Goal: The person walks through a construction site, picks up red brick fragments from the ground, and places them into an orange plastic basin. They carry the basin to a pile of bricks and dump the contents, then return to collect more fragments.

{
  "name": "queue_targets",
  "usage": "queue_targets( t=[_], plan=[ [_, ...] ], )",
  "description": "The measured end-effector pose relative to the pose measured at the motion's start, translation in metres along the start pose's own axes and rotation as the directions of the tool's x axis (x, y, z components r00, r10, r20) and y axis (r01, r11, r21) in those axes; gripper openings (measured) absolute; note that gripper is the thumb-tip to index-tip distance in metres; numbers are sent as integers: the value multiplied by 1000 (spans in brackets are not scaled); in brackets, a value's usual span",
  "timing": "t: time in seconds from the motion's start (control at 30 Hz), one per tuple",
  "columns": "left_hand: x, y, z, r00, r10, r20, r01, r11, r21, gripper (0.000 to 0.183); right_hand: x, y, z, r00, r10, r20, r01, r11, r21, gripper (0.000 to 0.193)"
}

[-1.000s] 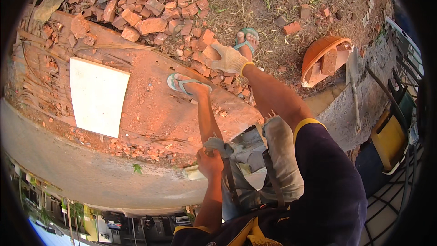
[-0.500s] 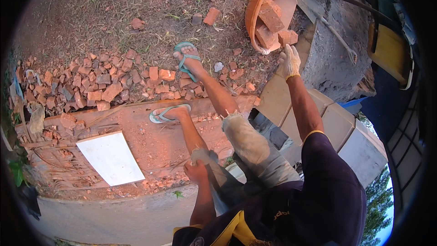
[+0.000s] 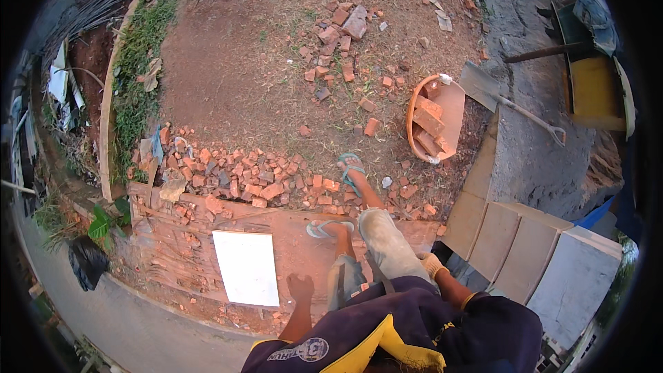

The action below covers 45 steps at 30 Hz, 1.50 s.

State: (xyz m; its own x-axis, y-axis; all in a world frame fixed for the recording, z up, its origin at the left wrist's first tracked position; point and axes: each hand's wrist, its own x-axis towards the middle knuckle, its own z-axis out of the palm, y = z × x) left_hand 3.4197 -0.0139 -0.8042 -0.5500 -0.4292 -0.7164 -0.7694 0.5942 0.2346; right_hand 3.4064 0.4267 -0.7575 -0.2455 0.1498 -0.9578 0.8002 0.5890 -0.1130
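My bare left hand [image 3: 300, 287] hangs beside the white rectangular board [image 3: 246, 269], apart from it; its fingers are curled in, with nothing visible in them. My right hand [image 3: 432, 264], in a pale work glove, is close by my right knee; its fingers are loosely stretched, and no object shows in it. Ahead on the right, an orange basin [image 3: 413, 124] lies tilted on the ground, with several broken bricks [image 3: 428, 121] inside. Neither hand touches the basin.
A heap of brick pieces [image 3: 259, 178] runs along the reddish plank [image 3: 173, 221] under my left foot. A shovel [image 3: 514, 105] lies by the basin. Large pale blocks [image 3: 528, 242] stand at right. More rubble [image 3: 338, 41] lies ahead; grass [image 3: 141, 90] grows at left.
My right hand has drawn back from the brick at the basin's edge to beside my knee. My left hand has left my other knee and hangs near the board. The view takes in more ground ahead.
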Motion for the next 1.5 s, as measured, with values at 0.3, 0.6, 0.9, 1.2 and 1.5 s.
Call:
queue_targets(
  t=[0.3,0.6,0.9,1.2,1.5],
  plan=[
    [35,63,-109,959,42,-280,-132,941,-311,43,-48,-55,-53,953,-132,-275,204,946,253,50],
    [-18,-23,-76,950,-261,-172,108,790,-603,42,-46,-123,-72,739,-662,-128,634,747,-200,20],
    [-88,-162,6,757,-651,59,521,546,-656,52,-70,-205,-64,776,-630,-33,599,752,-276,18],
    [-53,-143,6,884,-410,-224,222,790,-571,32,-91,-207,-44,713,-687,-142,618,711,-336,28],
    [72,-109,-71,986,-161,-33,136,912,-387,37,-106,-70,-33,832,-341,-437,319,939,-125,46]
  ],
)
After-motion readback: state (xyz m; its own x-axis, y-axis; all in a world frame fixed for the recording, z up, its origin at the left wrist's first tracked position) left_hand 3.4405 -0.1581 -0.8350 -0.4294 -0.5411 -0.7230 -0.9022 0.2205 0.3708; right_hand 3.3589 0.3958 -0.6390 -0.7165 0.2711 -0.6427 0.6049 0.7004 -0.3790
